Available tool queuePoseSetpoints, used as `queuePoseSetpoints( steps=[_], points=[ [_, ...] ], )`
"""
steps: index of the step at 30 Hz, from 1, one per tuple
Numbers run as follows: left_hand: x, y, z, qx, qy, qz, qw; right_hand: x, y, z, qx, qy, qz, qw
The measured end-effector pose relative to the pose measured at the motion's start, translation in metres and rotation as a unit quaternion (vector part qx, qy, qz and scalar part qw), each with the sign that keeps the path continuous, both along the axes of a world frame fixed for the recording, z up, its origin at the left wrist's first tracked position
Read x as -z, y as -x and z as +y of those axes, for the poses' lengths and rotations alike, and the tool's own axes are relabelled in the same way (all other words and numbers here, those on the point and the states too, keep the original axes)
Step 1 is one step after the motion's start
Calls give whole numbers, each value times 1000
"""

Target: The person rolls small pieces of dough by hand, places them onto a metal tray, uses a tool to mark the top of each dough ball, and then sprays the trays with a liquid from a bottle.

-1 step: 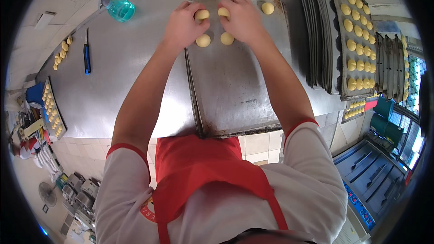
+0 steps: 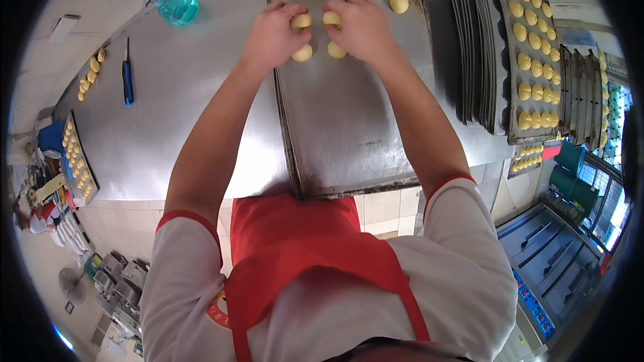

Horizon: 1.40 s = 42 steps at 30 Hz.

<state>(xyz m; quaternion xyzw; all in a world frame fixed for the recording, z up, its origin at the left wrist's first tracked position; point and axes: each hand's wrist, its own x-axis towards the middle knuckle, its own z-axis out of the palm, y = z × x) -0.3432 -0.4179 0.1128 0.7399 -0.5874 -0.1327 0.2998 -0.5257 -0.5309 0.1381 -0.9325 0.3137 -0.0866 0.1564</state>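
Two pale yellow dough balls (image 2: 301, 21) sat one in each of the person's hands, over the far part of a worn metal tray (image 2: 349, 121). The left hand (image 2: 275, 33) had its fingers and thumb curled around one; the right hand (image 2: 363, 29) gripped the other in the same manner, the two a small gap apart. Whether those balls touched the tray could not be told. Just below them, a lower left ball (image 2: 303, 53) and a lower right ball (image 2: 337, 49) lay near the thumbs, each partly covered. A lone ball (image 2: 399, 4) rested near the tray's far right corner.

The tray lay on a steel counter (image 2: 208, 53). To its left stood a spray bottle (image 2: 178, 8) of blue-green liquid, with a blue-handled knife (image 2: 128, 84) nearer the person and a cluster of dough pieces (image 2: 92, 75) at the counter's left edge. On the right, a row of dark trays (image 2: 473, 47) adjoined a loaded tray (image 2: 523, 137) bearing rows of yellow dough. The person wore a red apron (image 2: 302, 255).
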Motion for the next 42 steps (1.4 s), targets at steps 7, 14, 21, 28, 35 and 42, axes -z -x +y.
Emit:
queuePoseSetpoints(
  steps=[7, 14, 21, 28, 35, 42],
  points=[
    [-11, 28, 34, -67, 43, 36, 996, 9, 32, 36, 53, -79, -172, 981],
    [2, 50, 63, -18, 16, 65, 998, 21, 54, 73, 65, -151, -219, 962],
    [-14, 66, 57, 8, 70, -10, 997, 10, 79, 46, 68, -111, -231, 964],
    [-1, 82, -96, 78, 54, -46, 995, 29, 84, -66, 121, 92, -151, 977],
    [6, 91, -85, 136, -20, -37, 990, 39, 102, -48, 128, -51, -143, 980],
    [-44, 55, 10, 81, 88, 19, 993, 8, 106, 35, 66, -50, -252, 964]
  ],
)
